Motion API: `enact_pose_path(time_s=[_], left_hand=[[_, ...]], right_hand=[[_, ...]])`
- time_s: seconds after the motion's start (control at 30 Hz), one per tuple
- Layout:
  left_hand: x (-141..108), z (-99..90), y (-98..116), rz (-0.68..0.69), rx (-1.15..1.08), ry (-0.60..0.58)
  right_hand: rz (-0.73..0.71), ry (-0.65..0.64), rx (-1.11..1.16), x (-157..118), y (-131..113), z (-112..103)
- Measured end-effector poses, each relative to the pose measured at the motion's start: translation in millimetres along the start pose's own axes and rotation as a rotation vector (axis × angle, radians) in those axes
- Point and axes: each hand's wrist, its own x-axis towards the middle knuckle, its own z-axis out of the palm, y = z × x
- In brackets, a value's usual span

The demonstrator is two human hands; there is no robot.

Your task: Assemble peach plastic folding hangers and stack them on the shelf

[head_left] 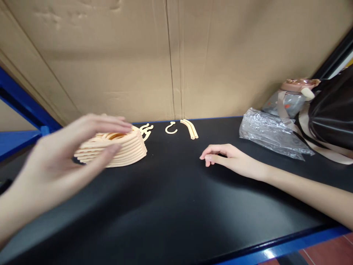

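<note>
My left hand (66, 158) is raised in the foreground with thumb and fingers apart, holding nothing. Behind it, partly covered by the fingers, is a stack of cream plastic clothes hangers (129, 151), their hook ends (146, 129) pointing right. A loose cream hook (171, 129) lies on the black tabletop (165, 213) to the right of the stack. Two slim curved cream pieces (189, 129) rest side by side near the back edge. My right hand (224, 158) hovers low over the tabletop, loosely curled and with no object visible in it.
On the right lie a crumpled clear plastic bag (270, 132), a bottle with a pink lid (292, 95) and a dark bag (333, 110) with a pale strap. A cardboard wall (124, 62) closes the back; blue frame bars (19, 99) stand at the left.
</note>
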Motion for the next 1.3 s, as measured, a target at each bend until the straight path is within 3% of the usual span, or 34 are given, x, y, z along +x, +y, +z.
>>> enact_pose_path(time_s=[0.1,0.33,0.53,0.7,0.77,0.93,1.1,1.2,1.3], left_hand=[[-12.0,22.0,16.3,0.258,-0.078,-0.19],[-27.3,59.1,10.3,0.363,-0.13,-0.525],[-29.3,69.1,7.0,0.261,-0.09,-0.586],[-27.1,69.4,5.8,0.284,-0.097,-0.62],[-26.5,69.2,5.3,0.284,-0.1,-0.616],[-26.3,67.6,6.2,0.286,-0.105,-0.619],[-25.4,65.9,7.0,0.291,-0.115,-0.62],[-24.7,65.9,6.9,0.297,-0.112,-0.61],[-24.3,66.6,6.5,0.3,-0.103,-0.62]], right_hand=[[0.003,0.0,-0.015,0.8,0.2,0.0],[0.011,-0.011,-0.059,0.7,-2.0,0.3],[0.018,-0.024,-0.077,1.5,-0.4,2.1],[0.048,-0.107,-0.167,14.8,-11.4,-1.0],[-0.013,-0.138,-0.234,29.5,-18.6,-2.2],[-0.492,-0.066,-0.718,95.2,-28.6,5.5],[-0.72,-0.123,-0.993,171.0,-31.3,26.6],[-0.787,-0.2,-1.077,203.7,-37.9,38.1],[-0.721,-0.283,-1.105,226.0,-47.0,46.5]])
